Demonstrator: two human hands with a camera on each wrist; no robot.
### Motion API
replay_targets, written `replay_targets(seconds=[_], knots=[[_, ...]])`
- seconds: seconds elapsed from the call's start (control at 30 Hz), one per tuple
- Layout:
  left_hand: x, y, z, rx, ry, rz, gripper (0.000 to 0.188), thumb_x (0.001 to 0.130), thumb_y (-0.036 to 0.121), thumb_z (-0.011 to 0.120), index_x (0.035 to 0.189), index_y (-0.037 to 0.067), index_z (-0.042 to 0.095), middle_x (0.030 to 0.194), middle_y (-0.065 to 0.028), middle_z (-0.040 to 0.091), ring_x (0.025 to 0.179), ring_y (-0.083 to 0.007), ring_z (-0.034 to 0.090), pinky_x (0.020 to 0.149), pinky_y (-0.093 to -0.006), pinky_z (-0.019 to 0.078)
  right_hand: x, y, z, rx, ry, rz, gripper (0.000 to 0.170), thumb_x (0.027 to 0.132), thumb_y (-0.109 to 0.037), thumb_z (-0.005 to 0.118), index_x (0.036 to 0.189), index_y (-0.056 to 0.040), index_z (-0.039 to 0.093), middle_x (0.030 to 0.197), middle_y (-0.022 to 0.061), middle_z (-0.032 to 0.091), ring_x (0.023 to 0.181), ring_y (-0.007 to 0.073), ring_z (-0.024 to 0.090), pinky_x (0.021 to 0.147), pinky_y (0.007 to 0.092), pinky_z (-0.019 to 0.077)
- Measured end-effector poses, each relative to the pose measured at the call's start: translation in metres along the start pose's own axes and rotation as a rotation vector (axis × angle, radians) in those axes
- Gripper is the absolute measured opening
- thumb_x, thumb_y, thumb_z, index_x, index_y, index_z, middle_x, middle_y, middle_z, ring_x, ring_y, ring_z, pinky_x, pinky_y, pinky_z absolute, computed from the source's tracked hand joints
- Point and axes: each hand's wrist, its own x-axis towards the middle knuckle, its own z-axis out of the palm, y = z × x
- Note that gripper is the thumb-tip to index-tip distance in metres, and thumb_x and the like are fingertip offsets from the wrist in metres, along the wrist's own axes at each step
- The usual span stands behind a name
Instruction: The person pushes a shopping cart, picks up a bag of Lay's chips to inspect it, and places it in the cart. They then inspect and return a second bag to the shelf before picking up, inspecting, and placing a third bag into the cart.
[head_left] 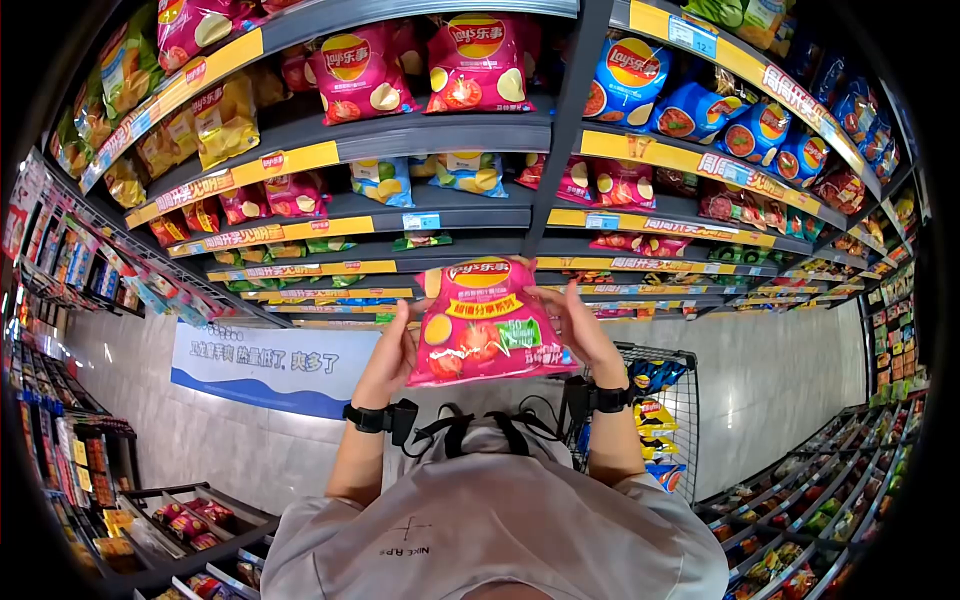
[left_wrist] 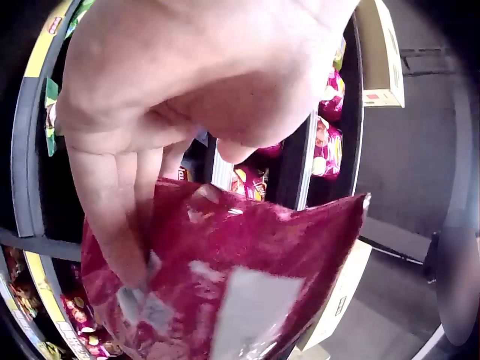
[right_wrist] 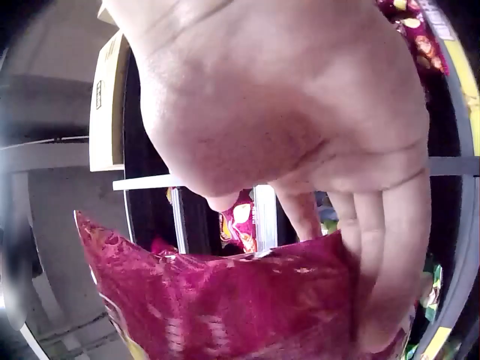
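Note:
A pink bag of Lay's potato chips [head_left: 480, 325] is held up in front of the person's chest, its printed front with tomatoes facing the head camera. My left hand [head_left: 396, 350] grips its left side, and my right hand [head_left: 592, 342] grips the right side. Both thumbs stick up beside the bag. In the left wrist view, fingers [left_wrist: 120, 232] lie along the back of the bag [left_wrist: 202, 240], near a pale label panel. The right wrist view shows fingers [right_wrist: 382, 262] against the other side of the bag [right_wrist: 225, 300].
Shelves [head_left: 440, 140] of chip bags rise ahead, with blue bags [head_left: 625, 80] at the right and pink ones [head_left: 480, 65] in the middle. A wire shopping cart [head_left: 680, 400] holding several bags stands by the right arm. A white floor sign [head_left: 265, 365] lies at left.

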Motion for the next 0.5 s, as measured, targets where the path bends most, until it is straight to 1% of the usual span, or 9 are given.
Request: replay_targets(seconds=[0.03,0.07,0.1,0.13,0.17,0.2,0.23,0.47,0.5], knots=[[0.015,-0.012,-0.032,0.04,-0.046,-0.004,0.065,0.102,0.054,0.036,0.133,-0.001,0.048,0.12,-0.0177,0.065,0.101,-0.0246,0.069,0.075,-0.0318,0.0598,0.008,0.018,-0.017,0.085,-0.067,-0.012,0.076,0.099,-0.065,0.025,0.139,-0.0059,0.05,0.12,0.0114,0.063,0.101,0.0137,0.061,0.079,0.0285,0.0513],[0.012,-0.008,-0.026,0.04,-0.047,-0.004,0.065,0.102,0.054,0.036,0.133,-0.001,0.048,0.12,-0.0177,0.065,0.101,-0.0246,0.069,0.075,-0.0318,0.0598,0.012,0.027,-0.026,0.17,-0.133,-0.024,0.082,0.097,-0.068,0.026,0.141,-0.0016,0.046,0.126,0.0155,0.062,0.113,0.0198,0.061,0.09,0.036,0.0532],[0.006,-0.001,-0.016,-0.025,-0.073,-0.044,0.069,0.101,0.058,0.032,0.133,-0.001,0.048,0.117,-0.0186,0.066,0.1,-0.0269,0.07,0.077,-0.0345,0.0599,0.009,0.022,-0.013,0.273,-0.079,-0.064,0.085,0.097,-0.068,0.024,0.137,0.0032,0.047,0.123,0.0184,0.063,0.106,0.0255,0.066,0.085,0.0398,0.0557],[0.003,0.003,-0.01,-0.089,-0.1,-0.084,0.073,0.101,0.061,0.027,0.132,-0.001,0.049,0.113,-0.0194,0.068,0.099,-0.0292,0.07,0.079,-0.0371,0.06,0.003,0.012,-0.008,0.273,-0.078,-0.065,0.085,0.097,-0.068,0.024,0.137,0.0032,0.047,0.123,0.0184,0.063,0.106,0.0255,0.066,0.085,0.0398,0.0557],[0.011,-0.005,-0.03,-0.058,-0.222,-0.05,0.079,0.099,0.065,0.021,0.13,-0.001,0.051,0.106,-0.022,0.07,0.098,-0.0326,0.07,0.082,-0.0407,0.0589,-0.003,0.001,-0.003,0.354,-0.119,-0.047,0.084,0.098,-0.068,0.022,0.13,0.0036,0.051,0.109,0.0171,0.067,0.095,0.0259,0.069,0.079,0.038,0.0567],[0.012,-0.004,-0.029,-0.057,-0.222,-0.05,0.079,0.099,0.065,0.021,0.13,-0.001,0.051,0.106,-0.022,0.07,0.098,-0.0326,0.07,0.082,-0.0407,0.0589,-0.005,-0.004,-0.001,0.434,-0.162,-0.028,0.084,0.098,-0.067,0.02,0.124,0.004,0.055,0.096,0.0158,0.071,0.083,0.0264,0.072,0.073,0.0363,0.0578],[0.014,-0.001,-0.028,-0.082,-0.259,-0.077,0.079,0.099,0.065,0.021,0.129,-0.001,0.051,0.105,-0.0232,0.07,0.098,-0.033,0.07,0.083,-0.0418,0.0583,-0.001,0.001,-0.005,0.457,-0.197,-0.031,0.081,0.098,-0.066,0.02,0.12,0.0039,0.055,0.097,0.0182,0.071,0.086,0.03,0.072,0.074,0.0382,0.0582],[0.014,0.0,-0.023,-0.052,-0.255,-0.114,0.078,0.098,0.066,0.024,0.123,-0.002,0.054,0.102,-0.0237,0.07,0.096,-0.0316,0.07,0.084,-0.0415,0.0579,0.003,0.016,-0.012,0.449,-0.206,-0.012,0.081,0.099,-0.065,0.021,0.122,0.0047,0.054,0.097,0.0191,0.07,0.087,0.0311,0.072,0.077,0.0414,0.058],[0.013,0.001,-0.022,-0.04,-0.267,-0.099,0.076,0.099,0.065,0.026,0.123,-0.001,0.055,0.103,-0.0223,0.07,0.097,-0.0299,0.07,0.084,-0.0412,0.058,0.001,0.013,-0.007,0.422,-0.13,0.002,0.08,0.099,-0.064,0.023,0.122,0.0042,0.056,0.099,0.0173,0.071,0.086,0.0287,0.072,0.078,0.0405,0.0576]])
